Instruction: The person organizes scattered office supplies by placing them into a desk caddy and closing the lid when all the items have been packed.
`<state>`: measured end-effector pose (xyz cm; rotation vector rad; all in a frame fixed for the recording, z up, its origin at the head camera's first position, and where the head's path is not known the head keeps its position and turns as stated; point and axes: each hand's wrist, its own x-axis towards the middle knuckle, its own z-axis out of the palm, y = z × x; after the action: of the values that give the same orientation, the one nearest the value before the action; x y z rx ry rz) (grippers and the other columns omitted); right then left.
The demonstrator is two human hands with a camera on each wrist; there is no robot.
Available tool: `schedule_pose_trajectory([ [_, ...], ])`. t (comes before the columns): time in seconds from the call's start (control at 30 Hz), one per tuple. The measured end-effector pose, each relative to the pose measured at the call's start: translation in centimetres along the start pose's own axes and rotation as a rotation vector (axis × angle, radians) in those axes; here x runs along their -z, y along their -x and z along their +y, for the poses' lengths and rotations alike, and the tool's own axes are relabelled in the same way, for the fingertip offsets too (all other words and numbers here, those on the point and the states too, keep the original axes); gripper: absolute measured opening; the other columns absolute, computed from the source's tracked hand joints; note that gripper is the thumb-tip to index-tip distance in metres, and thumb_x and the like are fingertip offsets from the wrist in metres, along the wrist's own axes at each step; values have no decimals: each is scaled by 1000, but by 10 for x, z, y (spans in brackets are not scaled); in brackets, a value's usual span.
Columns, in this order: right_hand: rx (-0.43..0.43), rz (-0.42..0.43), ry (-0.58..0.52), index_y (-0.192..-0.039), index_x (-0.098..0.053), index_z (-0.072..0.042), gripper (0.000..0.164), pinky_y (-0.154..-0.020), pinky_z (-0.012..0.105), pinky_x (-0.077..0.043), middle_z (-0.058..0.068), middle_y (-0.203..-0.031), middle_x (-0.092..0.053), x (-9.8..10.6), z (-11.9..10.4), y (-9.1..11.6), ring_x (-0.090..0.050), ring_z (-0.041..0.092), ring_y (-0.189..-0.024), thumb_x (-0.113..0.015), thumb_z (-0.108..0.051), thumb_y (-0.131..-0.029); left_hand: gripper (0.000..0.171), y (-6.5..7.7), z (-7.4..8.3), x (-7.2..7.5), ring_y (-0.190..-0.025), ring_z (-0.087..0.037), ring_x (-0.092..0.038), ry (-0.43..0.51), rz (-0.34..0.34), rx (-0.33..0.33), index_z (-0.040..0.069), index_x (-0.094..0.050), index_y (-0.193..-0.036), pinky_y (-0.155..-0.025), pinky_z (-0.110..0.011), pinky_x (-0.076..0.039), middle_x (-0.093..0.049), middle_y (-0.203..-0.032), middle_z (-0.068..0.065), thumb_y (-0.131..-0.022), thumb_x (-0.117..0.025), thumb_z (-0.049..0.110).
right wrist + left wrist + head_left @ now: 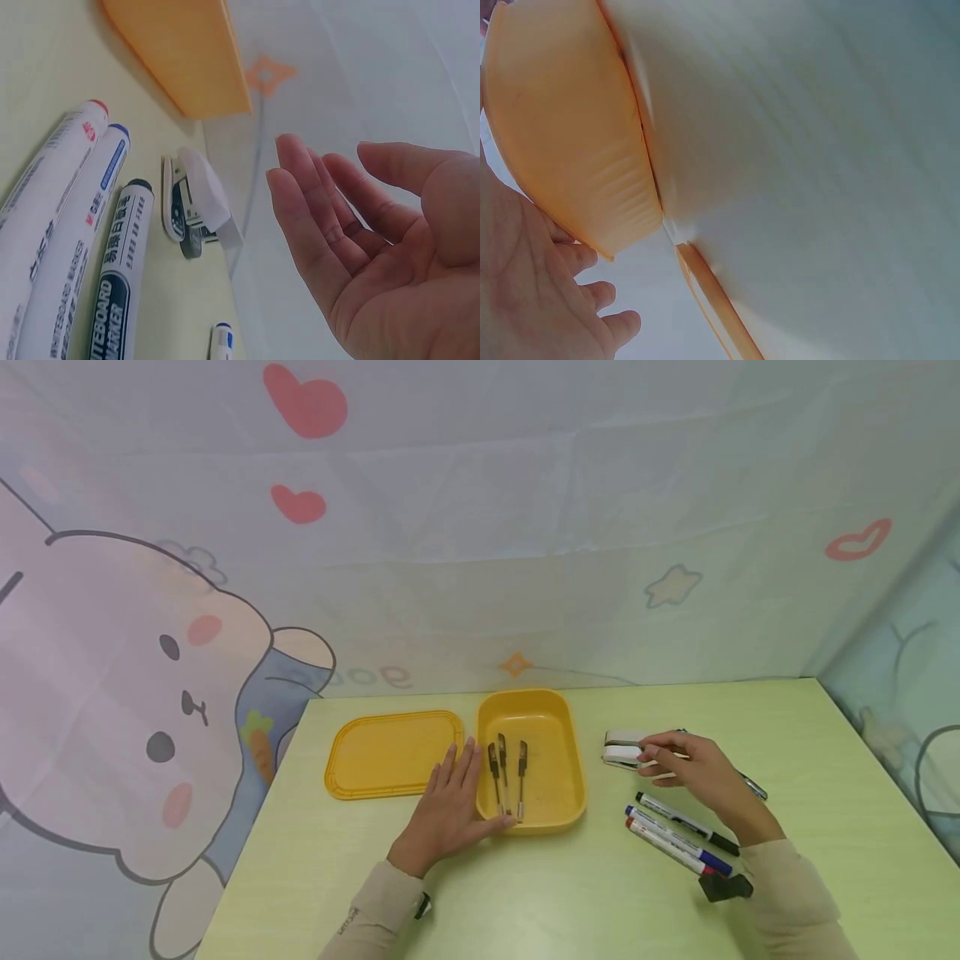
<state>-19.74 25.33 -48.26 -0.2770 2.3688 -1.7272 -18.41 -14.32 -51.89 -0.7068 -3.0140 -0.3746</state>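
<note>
My left hand (450, 806) rests on the left side of a yellow plastic box (562, 760), fingers straight along its rim and thumb across the near corner. Three slim pens with dark caps (522, 760) lie in the box. From the left wrist, the box's outer wall (570, 135) shows beside the palm. My right hand (693, 772) hovers right of the box, fingers loosely bent and holding nothing. Just beyond its fingertips is a small white desk tool (622, 752) with a raised lever and dark parts beneath (191, 206); its exact kind is unclear.
A yellow lid (397, 756) lies flat left of the box. Black, blue and red whiteboard markers (675, 843) lie side by side near my right wrist. Another marker (753, 787) is partly hidden behind the right hand. A printed cloth (480, 568) hangs along the table's back edge.
</note>
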Motion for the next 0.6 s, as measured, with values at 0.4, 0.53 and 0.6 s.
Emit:
schedule_pose_trajectory([
  [0.4,-20,32,-2,-139,-54,3,43,-86,30,-59,27,-126,-63,13,9,16,-73,18,-103,-52,-27,-108,113,0,-1,-1,-156,-39,-8,6,3,-1,4,-7,-164,-122,-59,-19,-5,-171,-13,-90,-44,82],
  [0.53,-25,46,-6,-140,-53,2,45,-87,30,-59,25,-129,-62,18,13,20,-72,18,-105,-51,-30,-108,113,0,-1,-1,-157,-38,-7,12,-1,4,5,-6,-164,-122,-59,-18,-5,-171,-13,-90,-44,82],
  [0.6,-27,55,-6,-142,-52,3,48,-87,30,-59,22,-129,-63,20,14,22,-72,17,-105,-52,-31,-108,113,0,0,-1,-157,-38,-7,12,-2,7,5,-6,-164,-122,-59,-18,-5,-171,-13,-90,-44,82],
])
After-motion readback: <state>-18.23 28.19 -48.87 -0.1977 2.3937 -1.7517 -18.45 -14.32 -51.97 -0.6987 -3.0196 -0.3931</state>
